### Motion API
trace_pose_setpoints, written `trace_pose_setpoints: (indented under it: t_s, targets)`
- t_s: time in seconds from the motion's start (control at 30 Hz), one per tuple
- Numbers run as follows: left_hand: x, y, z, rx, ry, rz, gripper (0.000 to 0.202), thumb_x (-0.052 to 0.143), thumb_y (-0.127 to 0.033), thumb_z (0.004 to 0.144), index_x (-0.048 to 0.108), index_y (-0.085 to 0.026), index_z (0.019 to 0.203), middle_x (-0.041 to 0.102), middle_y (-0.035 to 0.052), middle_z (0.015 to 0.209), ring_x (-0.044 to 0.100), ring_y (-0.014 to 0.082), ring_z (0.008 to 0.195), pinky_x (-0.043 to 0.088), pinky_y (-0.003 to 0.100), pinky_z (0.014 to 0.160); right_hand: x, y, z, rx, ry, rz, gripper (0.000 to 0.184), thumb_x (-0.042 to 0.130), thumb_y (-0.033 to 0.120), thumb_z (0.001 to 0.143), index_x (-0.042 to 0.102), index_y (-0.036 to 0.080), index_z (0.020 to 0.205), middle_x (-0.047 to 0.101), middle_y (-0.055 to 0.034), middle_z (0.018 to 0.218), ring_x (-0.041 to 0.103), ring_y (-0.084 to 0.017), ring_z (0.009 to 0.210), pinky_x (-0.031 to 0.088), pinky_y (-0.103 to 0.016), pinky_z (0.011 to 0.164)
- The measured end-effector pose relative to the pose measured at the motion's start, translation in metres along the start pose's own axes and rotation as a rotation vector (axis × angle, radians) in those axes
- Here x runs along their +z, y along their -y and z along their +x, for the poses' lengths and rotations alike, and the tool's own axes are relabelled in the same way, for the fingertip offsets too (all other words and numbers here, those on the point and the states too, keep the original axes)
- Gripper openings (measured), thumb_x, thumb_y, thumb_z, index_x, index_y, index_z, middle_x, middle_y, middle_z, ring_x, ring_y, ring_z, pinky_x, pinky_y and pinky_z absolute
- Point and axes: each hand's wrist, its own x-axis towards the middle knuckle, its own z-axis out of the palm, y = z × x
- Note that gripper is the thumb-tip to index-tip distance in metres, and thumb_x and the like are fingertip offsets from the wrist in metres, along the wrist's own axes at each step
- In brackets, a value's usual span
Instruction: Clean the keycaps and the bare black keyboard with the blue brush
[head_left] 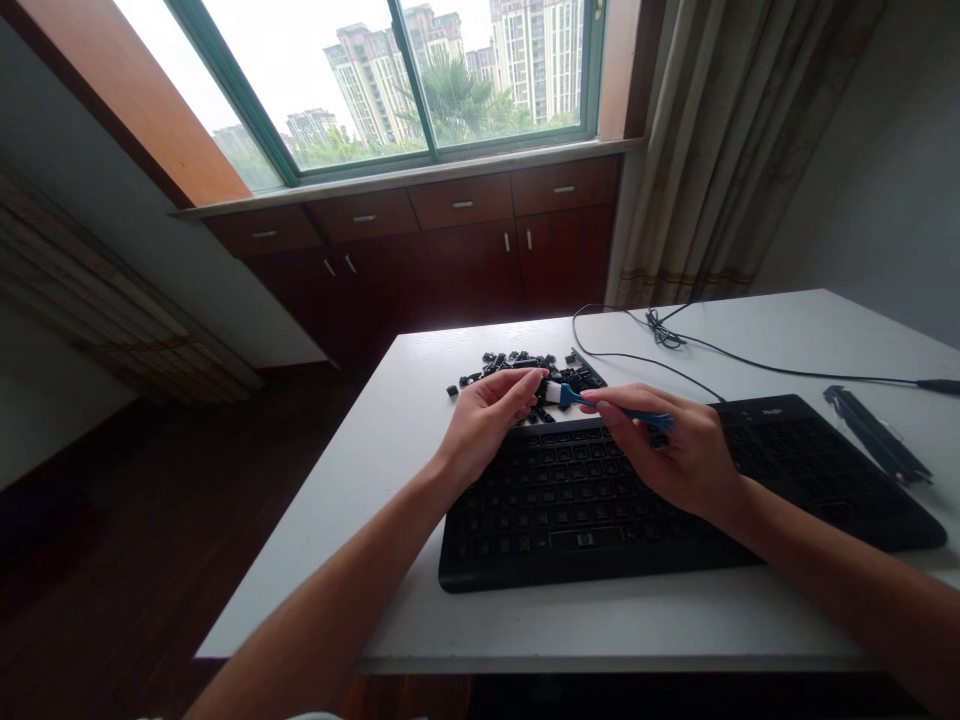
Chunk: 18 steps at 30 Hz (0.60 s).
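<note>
A small blue brush (574, 397) with white bristles is gripped by my right hand (679, 455), its handle running back beneath the fingers. The bristles touch a small black keycap (543, 391), mostly hidden, which my left hand (486, 415) pinches between thumb and fingers. Below both hands lies a black keyboard (577, 575) with its keycaps off, showing bare key sockets. Behind the left hand, a pile of loose black keycaps (577, 377) is spread on the white table (360, 430).
A black cable (727, 362) loops across the back of the table, with a tied bundle in it. To the right, a dark strip-shaped item (874, 432) lies beside the keyboard's edge. Wooden cabinets (465, 260) stand beyond the table, under a window.
</note>
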Motion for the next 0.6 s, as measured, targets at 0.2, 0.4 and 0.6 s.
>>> trace_pose_setpoints:
  t_s: [0.2,0.4,0.6]
  targets:
    - [-0.0002,-0.0008,-0.0001,-0.004,0.001,-0.009,0.03,0.086,-0.046,0.086,0.086,-0.023,0.106,0.077,0.0048,0.098,0.061,0.0137,0.083,0.05,0.027,0.079,-0.0006,0.0014,0.0008,-0.021,0.005,0.006,0.023,0.065,0.015,0.098,0.076,0.021,0.117,0.082,-0.0045,0.103,0.071,-0.01,0.068,0.053,-0.022,0.054]
    - [-0.0003,-0.0005,-0.0001,-0.007,0.004,-0.022,0.03,0.086,-0.045,0.086,0.086,-0.023,0.106,0.077,0.0048,0.097,0.061,0.0135,0.083,0.05,0.027,0.08,-0.0006,0.0002,0.0,-0.016,0.009,0.006,0.022,0.066,0.014,0.098,0.076,0.02,0.117,0.082,-0.0045,0.103,0.07,-0.009,0.067,0.052,-0.022,0.053]
    - [-0.0002,-0.0011,-0.0001,-0.007,-0.003,-0.017,0.03,0.086,-0.045,0.086,0.086,-0.023,0.106,0.077,0.0054,0.098,0.062,0.0144,0.084,0.05,0.028,0.08,-0.0001,-0.0002,-0.0003,-0.015,0.01,0.005,0.022,0.066,0.014,0.098,0.076,0.019,0.117,0.082,-0.0045,0.103,0.07,-0.009,0.067,0.052,-0.022,0.053]
